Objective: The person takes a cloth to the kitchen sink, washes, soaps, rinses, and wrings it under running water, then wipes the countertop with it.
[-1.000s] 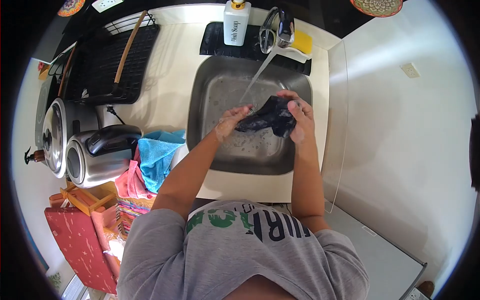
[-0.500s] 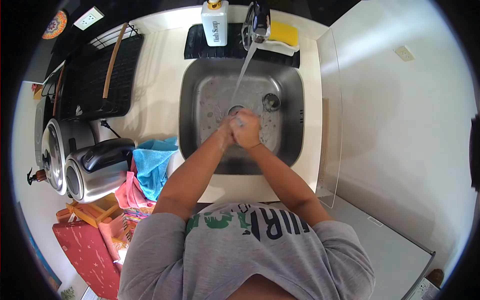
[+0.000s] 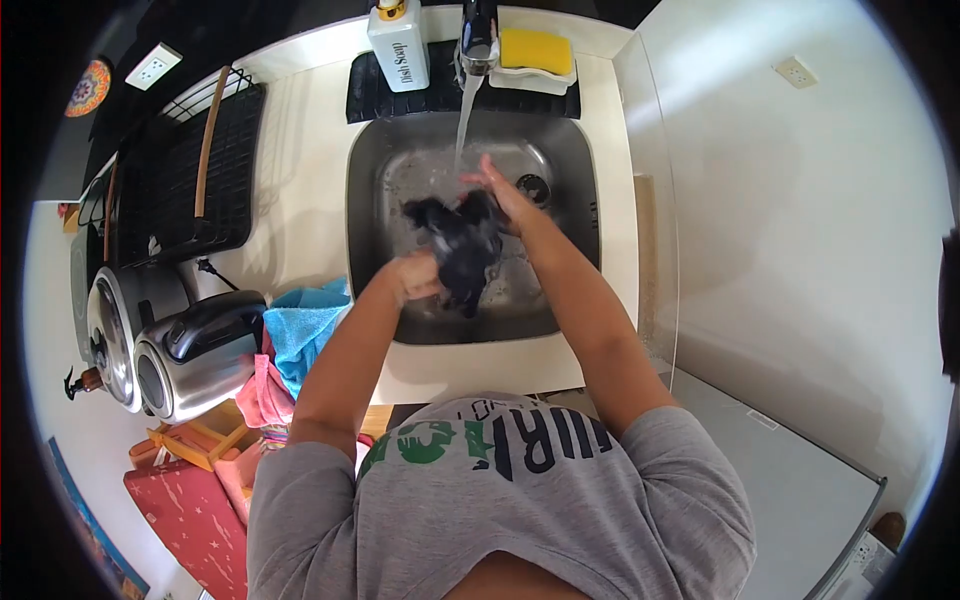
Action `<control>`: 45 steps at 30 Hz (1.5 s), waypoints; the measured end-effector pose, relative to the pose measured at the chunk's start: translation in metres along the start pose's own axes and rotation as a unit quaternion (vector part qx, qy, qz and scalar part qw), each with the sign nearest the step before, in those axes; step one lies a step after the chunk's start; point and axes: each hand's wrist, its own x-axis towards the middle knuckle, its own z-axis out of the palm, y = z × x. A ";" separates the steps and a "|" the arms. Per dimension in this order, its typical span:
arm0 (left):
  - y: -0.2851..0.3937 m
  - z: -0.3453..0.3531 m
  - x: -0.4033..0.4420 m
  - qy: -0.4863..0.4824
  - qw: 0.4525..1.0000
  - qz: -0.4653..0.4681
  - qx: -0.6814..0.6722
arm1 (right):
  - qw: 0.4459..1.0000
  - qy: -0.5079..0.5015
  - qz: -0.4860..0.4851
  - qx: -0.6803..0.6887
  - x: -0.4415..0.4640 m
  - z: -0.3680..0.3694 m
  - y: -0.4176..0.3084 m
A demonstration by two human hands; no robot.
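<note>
Kitchen, steel sink (image 3: 366, 215), dish soap (image 3: 400, 52), drying rack (image 3: 170, 195), kettle (image 3: 205, 365)

From my station I make out one dark, near-black cloth (image 3: 468, 265), crumpled into uneven lobes and blurred, with a paler patch across its middle. I see it around the middle of the sink (image 3: 367, 200), one lobe pointing toward the left edge, another toward the near edge.

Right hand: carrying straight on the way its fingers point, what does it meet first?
Probably the running water from the faucet, ahead and slightly left of the right hand; depth is unclear from this view.
</note>
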 end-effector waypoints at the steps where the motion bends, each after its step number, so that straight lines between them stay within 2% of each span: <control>1: 0.006 -0.004 0.000 -0.002 1.000 0.001 0.002 | 0.997 0.061 0.019 0.050 0.009 -0.018 0.025; 2: 0.015 -0.007 -0.002 -0.038 0.993 0.061 -0.098 | 0.987 0.121 0.038 0.100 0.003 -0.018 0.032; 3: 0.022 -0.007 -0.004 -0.076 0.970 0.118 -0.197 | 0.993 0.024 0.046 0.105 -0.009 -0.023 0.039; 4: 0.028 -0.010 -0.003 -0.078 0.970 0.118 -0.196 | 0.993 0.025 0.044 0.104 -0.016 -0.017 0.038; 6: 0.033 -0.009 -0.003 -0.070 0.927 0.117 -0.350 | 0.990 0.122 0.058 0.050 -0.030 -0.001 0.038; 7: 0.045 0.003 -0.009 -0.035 0.922 0.135 -0.362 | 0.989 0.124 0.058 0.052 -0.044 0.005 0.033; 8: 0.045 0.001 -0.008 -0.036 0.922 0.134 -0.361 | 0.993 0.080 0.057 0.061 -0.059 0.010 0.025; 9: 0.045 -0.003 -0.008 -0.020 0.917 0.177 -0.357 | 0.995 0.035 0.056 0.069 -0.066 0.012 0.020; 10: 0.044 -0.005 -0.008 -0.003 0.909 0.220 -0.353 | 0.995 0.036 0.056 0.068 -0.066 0.012 0.021; 11: 0.043 -0.004 -0.005 0.068 0.906 0.173 -0.381 | 0.996 0.056 -0.030 -0.070 -0.065 0.013 0.022; 12: 0.032 -0.006 0.007 0.068 0.905 0.173 -0.382 | 0.969 0.075 -0.116 -0.206 -0.064 0.016 0.024; 13: 0.015 -0.013 0.029 0.168 0.898 0.143 -0.382 | 0.906 0.135 -0.306 -0.258 -0.065 0.038 0.023; 15: -0.015 -0.009 0.055 0.329 0.861 0.091 -0.378 | 0.843 0.193 -0.468 -0.183 -0.045 0.078 0.038; 16: -0.049 -0.045 0.088 0.131 0.927 0.168 -0.309 | 0.841 0.194 -0.470 -0.183 -0.044 0.097 0.043; 17: -0.048 -0.041 0.089 0.130 0.927 0.168 -0.309 | 0.851 0.195 -0.440 -0.209 -0.047 0.116 0.046; 19: -0.047 -0.013 0.087 0.014 0.882 0.227 -0.413 | 0.862 0.196 -0.406 -0.231 -0.048 0.125 0.048; 21: -0.042 0.014 0.083 -0.102 0.811 0.282 -0.503 | 0.761 0.318 -0.433 -0.363 -0.040 0.115 0.039; 22: -0.041 0.019 0.083 -0.161 0.766 0.305 -0.542 | 0.761 0.319 -0.434 -0.362 -0.032 0.099 0.036; 23: -0.055 0.000 0.091 0.049 0.912 0.332 -0.234 | 0.747 0.367 -0.417 -0.365 -0.021 0.075 0.036; 24: -0.069 -0.019 0.100 0.242 0.933 0.244 0.108 | 0.731 0.411 -0.401 -0.369 -0.014 0.063 0.037; 25: -0.030 0.016 0.074 0.234 0.954 0.152 -0.113 | 0.730 0.410 -0.403 -0.370 -0.015 0.067 0.038; 26: -0.008 0.037 0.059 0.210 0.919 0.049 -0.329 | 0.734 0.401 -0.414 -0.359 -0.018 0.073 0.043; 28: -0.006 0.033 0.061 0.244 0.923 0.045 -0.295 | 0.737 0.387 -0.429 -0.352 -0.019 0.083 0.052; 30: -0.012 0.027 0.059 0.316 0.923 0.026 -0.219 | 0.752 0.285 -0.500 -0.322 -0.020 0.091 0.064; 32: -0.012 0.021 0.060 0.379 0.915 0.006 -0.135 | 0.758 0.300 -0.471 -0.338 -0.025 0.073 0.066; 34: -0.003 0.021 0.057 0.407 0.909 0.000 -0.090 | 0.746 0.368 -0.244 -0.498 -0.022 0.051 0.056; 35: 0.007 0.029 0.046 0.343 0.932 0.006 -0.122 | 0.757 0.387 -0.125 -0.512 -0.018 0.042 0.053; 36: 0.019 0.037 0.036 0.276 0.949 0.013 -0.153 | 0.756 0.390 -0.125 -0.511 -0.017 0.030 0.056; 37: 0.028 0.045 0.026 0.231 0.963 0.046 -0.132 | 0.722 0.318 -0.249 -0.562 -0.014 0.012 0.068; 38: 0.035 0.043 0.017 0.230 0.963 0.044 -0.132 | 0.697 0.279 -0.310 -0.583 -0.014 0.001 0.067; 39: 0.042 0.034 0.007 0.187 0.974 0.062 -0.115 | 0.668 0.238 -0.368 -0.601 -0.014 -0.009 0.066; 40: 0.046 0.025 -0.001 0.144 0.982 0.078 -0.097 | 0.743 0.187 -0.334 -0.549 -0.014 -0.014 0.055; 41: 0.045 0.017 -0.006 0.142 0.982 0.078 -0.095 | 0.808 0.134 -0.298 -0.490 -0.019 -0.013 0.043; 42: 0.042 0.010 -0.011 0.149 0.957 0.121 -0.217 | 0.807 0.135 -0.300 -0.490 -0.028 -0.009 0.036; 43: 0.038 0.006 -0.012 0.153 0.915 0.162 -0.336 | 0.914 0.072 -0.289 -0.275 -0.045 0.005 0.025; 44: 0.022 -0.001 -0.001 0.152 0.915 0.163 -0.336 | 0.965 0.004 -0.259 -0.042 -0.061 0.019 0.018; 45: -0.005 -0.013 0.021 0.216 0.901 0.119 -0.357 | 0.964 0.003 -0.261 -0.045 -0.070 0.036 0.013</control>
